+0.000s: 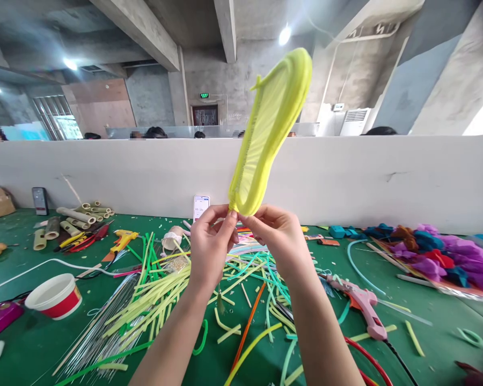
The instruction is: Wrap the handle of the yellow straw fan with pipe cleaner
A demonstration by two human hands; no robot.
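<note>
A yellow-green, leaf-like shape (pixel 261 139) with thick rounded edges and a pale, ribbed inside stands upright, tilted to the right. It looks made of fuzzy pipe cleaners. A short stub sticks out near its top left. My left hand (pixel 211 238) pinches its narrow lower tip between thumb and fingers. At the bottom right of the same edge, my right hand (pixel 279 236) grips it with closed fingers. Below both hands, loose pale-green pipe cleaners (pixel 161 300) and turquoise ones (pixel 279 284) are scattered over the green table (pixel 20 230).
A pink glue gun (pixel 364 305) lies right, a yellow glue gun (pixel 123 241) left. Purple and blue pieces (pixel 459 254) are heaped at far right. A paper cup (pixel 54 297), metal wires (pixel 100 327), bamboo tubes (pixel 80 217) and a phone (pixel 201 208) stand or lie around; a white partition (pixel 104 171) rises behind.
</note>
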